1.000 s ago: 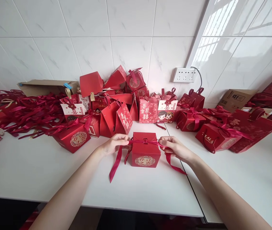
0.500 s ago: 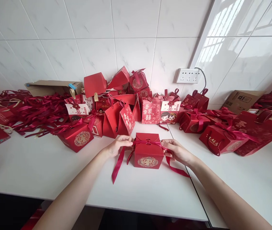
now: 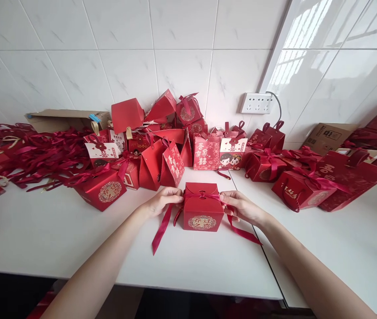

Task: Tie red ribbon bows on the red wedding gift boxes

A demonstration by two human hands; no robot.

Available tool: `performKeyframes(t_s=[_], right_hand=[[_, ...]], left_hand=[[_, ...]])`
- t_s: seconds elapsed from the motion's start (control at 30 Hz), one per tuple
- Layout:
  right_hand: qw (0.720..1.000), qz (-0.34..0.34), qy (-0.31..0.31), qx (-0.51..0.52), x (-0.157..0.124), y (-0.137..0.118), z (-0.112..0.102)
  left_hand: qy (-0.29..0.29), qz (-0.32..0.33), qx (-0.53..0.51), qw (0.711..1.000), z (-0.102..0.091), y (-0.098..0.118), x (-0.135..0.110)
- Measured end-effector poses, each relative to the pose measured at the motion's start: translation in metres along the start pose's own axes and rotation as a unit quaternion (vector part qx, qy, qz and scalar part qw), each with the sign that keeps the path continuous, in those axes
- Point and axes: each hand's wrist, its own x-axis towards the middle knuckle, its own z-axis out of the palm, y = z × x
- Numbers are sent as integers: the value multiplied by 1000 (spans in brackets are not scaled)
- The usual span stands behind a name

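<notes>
A red gift box (image 3: pixel 202 208) with a round gold emblem on its front stands upright on the white table, right in front of me. Dark red ribbon (image 3: pixel 162 230) runs across the top of the box, crossing at a small knot in the middle. At the left side, my left hand (image 3: pixel 165 200) pinches one ribbon end, its tail hanging down to the table. My right hand (image 3: pixel 241 206) pinches the other end beside the right side, that tail trailing over the tabletop. A twisted red cord handle shows at the box's left side.
Loose ribbons (image 3: pixel 49 153) lie heaped at the left. Several red boxes and bags stand along the tiled wall, among them a ribboned box (image 3: pixel 104 189) on the left and a corded box (image 3: pixel 303 190) on the right. A socket strip (image 3: pixel 257 103) is on the wall.
The ribbon across the box top is drawn tighter and its knot looks smaller. Both hands keep their pinch. The whole view has shifted slightly.
</notes>
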Motion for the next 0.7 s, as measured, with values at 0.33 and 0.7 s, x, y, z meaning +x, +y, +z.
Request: performKeyframes(t_s=[0.33, 0.7], right_hand=[[999, -4, 13, -39, 2, 4, -1], [999, -4, 14, -29, 3, 5, 1]], left_hand=[[-16, 3, 23, 1000, 0, 3, 2], [-17, 4, 23, 1000, -1, 2, 1]])
